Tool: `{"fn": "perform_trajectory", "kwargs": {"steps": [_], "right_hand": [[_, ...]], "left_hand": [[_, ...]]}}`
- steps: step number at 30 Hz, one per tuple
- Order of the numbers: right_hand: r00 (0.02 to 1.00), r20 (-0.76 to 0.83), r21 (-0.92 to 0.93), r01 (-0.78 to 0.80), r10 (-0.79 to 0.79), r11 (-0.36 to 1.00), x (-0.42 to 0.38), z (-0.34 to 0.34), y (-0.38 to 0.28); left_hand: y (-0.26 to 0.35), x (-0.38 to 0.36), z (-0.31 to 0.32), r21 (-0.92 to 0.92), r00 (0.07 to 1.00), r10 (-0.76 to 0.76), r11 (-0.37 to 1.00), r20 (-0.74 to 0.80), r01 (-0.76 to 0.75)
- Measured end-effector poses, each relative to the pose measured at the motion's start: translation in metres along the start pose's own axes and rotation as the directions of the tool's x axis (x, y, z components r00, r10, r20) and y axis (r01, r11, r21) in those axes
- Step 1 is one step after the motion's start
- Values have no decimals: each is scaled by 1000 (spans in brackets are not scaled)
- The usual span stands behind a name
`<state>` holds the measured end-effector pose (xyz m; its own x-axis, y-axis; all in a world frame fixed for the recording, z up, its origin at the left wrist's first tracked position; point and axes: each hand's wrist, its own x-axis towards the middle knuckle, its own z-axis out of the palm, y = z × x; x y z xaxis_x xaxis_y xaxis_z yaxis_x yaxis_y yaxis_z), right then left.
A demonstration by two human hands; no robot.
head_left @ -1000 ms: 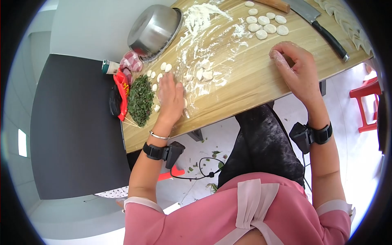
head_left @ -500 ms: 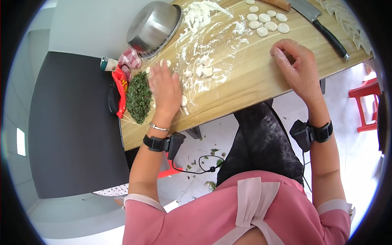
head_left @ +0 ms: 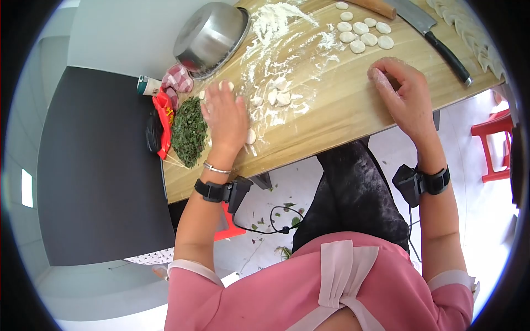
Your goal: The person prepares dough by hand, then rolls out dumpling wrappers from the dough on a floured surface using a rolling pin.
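My left hand (head_left: pixel 227 118) lies flat with fingers stretched out, palm down over small dough pieces at the left of the wooden table (head_left: pixel 331 94). A dough piece (head_left: pixel 250 136) peeks out beside its wrist, and another (head_left: pixel 226 86) shows at the fingertips; what is under the palm is hidden. Left of this hand is a heap of chopped green leaves (head_left: pixel 189 132). My right hand (head_left: pixel 404 91) rests near the table's front edge, loosely curled, with nothing visible in it. Between the hands, floured dough lumps (head_left: pixel 281 98) sit in scattered flour.
An upturned steel bowl (head_left: pixel 207 38) stands at the back left, near a checked cloth (head_left: pixel 178 78) and a red bag (head_left: pixel 163 124). Several flattened dough rounds (head_left: pixel 369 39), a rolling pin (head_left: pixel 375 6), a cleaver (head_left: pixel 441 49) and a row of dumplings (head_left: pixel 469 33) lie back right.
The view has shifted very slightly. Both hands keep about the same place and pose on the table.
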<state>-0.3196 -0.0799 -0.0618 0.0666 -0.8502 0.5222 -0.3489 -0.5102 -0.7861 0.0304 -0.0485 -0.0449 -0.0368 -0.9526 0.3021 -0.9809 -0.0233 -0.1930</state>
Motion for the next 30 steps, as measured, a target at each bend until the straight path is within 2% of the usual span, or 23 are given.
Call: {"fn": "perform_trajectory", "kwargs": {"steps": [4, 6, 7, 8, 10, 11, 12, 13, 14, 15, 17, 18, 20, 21, 22, 23, 24, 26, 27, 29, 30], "right_hand": [[1000, 6, 10, 18, -18, 1000, -2, 1, 2], [1000, 6, 1, 30, -30, 1000, -2, 2, 3], [1000, -4, 17, 26, -26, 1000, -3, 2, 4], [1000, -12, 32, 24, -23, 999, -2, 2, 5], [999, -10, 26, 37, -37, 999, 0, 0, 3], [999, -5, 27, 39, -39, 999, -2, 1, 3], [1000, -12, 28, 29, -29, 999, -4, 1, 4], [999, -13, 19, 46, -45, 999, -3, 1, 5], [998, -11, 12, 65, -65, 998, -2, 1, 5], [998, -9, 16, 66, -65, 998, -2, 2, 4], [1000, -20, 37, 22, -22, 999, -3, 1, 2], [999, -26, 37, 20, -19, 999, -3, 1, 2], [999, -26, 62, 20, -19, 998, -3, 1, 1], [999, -25, 62, 22, -21, 998, -4, 1, 1], [1000, -10, 51, 11, -10, 999, -4, 0, 1], [1000, -2, 37, 1, -1, 999, -3, 0, 1], [1000, -6, 33, 3, -2, 999, -3, 0, 2], [999, -17, 24, 43, -43, 999, -3, 0, 4], [999, -18, 22, 43, -43, 999, -2, 0, 4], [1000, 0, 43, 28, -28, 999, -2, 0, 2], [1000, 6, 43, 27, -27, 999, -2, 0, 1]], "left_hand": [[10, -6, -3, -110, 998, -32, 994, -56, 26], [17, -12, 4, -155, 999, -27, 987, 45, 34], [16, -11, 3, 15, 992, 62, 998, -109, -61], [11, -12, -1, 16, 992, 57, 998, -111, -56], [9, -4, -30, -249, 995, -44, 968, -87, 21], [1, -3, -35, -264, 974, -93, 964, -205, 37], [-5, -5, -45, -261, 976, -82, 965, -200, 27], [-10, -12, -59, -600, 981, -119, 777, 156, 190], [-12, -21, -68, -768, 876, -17, 473, 482, 432], [-8, -30, -70, -766, 876, -21, 475, 482, 433], [4, -40, -68, -676, 699, 164, 478, 696, 561], [1, -37, -65, -676, 698, 167, 482, 696, 558], [-11, -28, -52, -664, 882, 41, 675, 469, 322], [-11, -22, -46, -665, 883, 40, 674, 468, 323], [-10, -14, -40, -666, 958, 8, 721, 287, 194], [-7, -7, -36, -639, 996, -8, 767, 89, 63], [-1, -2, -37, -641, 996, -4, 765, 84, 57], [13, 6, -40, -615, 984, 154, 786, 93, -65], [13, 10, -37, -616, 984, 156, 785, 92, -66], [12, 14, -30, -426, 960, 276, 875, 46, -231], [13, 14, -30, -428, 961, 272, 875, 49, -226]]}}
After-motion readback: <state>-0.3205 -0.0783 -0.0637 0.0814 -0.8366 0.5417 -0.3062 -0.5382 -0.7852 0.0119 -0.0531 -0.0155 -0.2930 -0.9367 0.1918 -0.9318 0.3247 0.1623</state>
